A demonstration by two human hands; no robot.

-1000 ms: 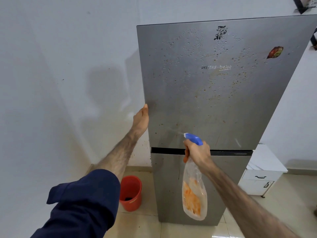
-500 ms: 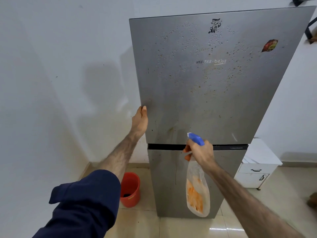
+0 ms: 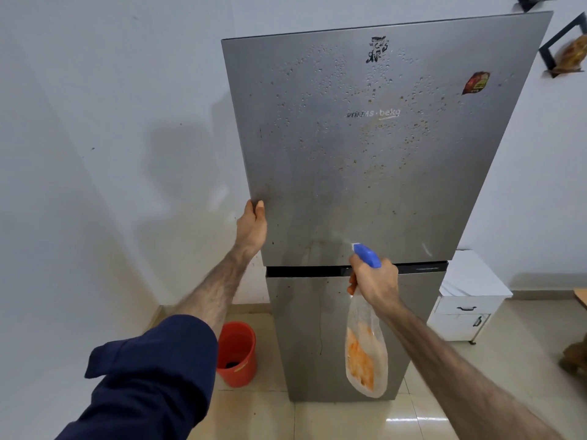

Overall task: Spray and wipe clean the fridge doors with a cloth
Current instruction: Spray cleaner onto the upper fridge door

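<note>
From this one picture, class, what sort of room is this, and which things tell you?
Probably a home kitchen corner: a tall grey two-door fridge against a white wall, a small white drawer cabinet beside it, and a red plastic bucket on the tiled floor.

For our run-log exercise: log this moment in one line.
left hand grips upper door edge | right hand aims spray bottle | droplets on door

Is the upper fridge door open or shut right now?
Cannot tell for sure. The upper door looks flush above the lower door, but the left hand grips its left edge, hiding any gap.
</note>
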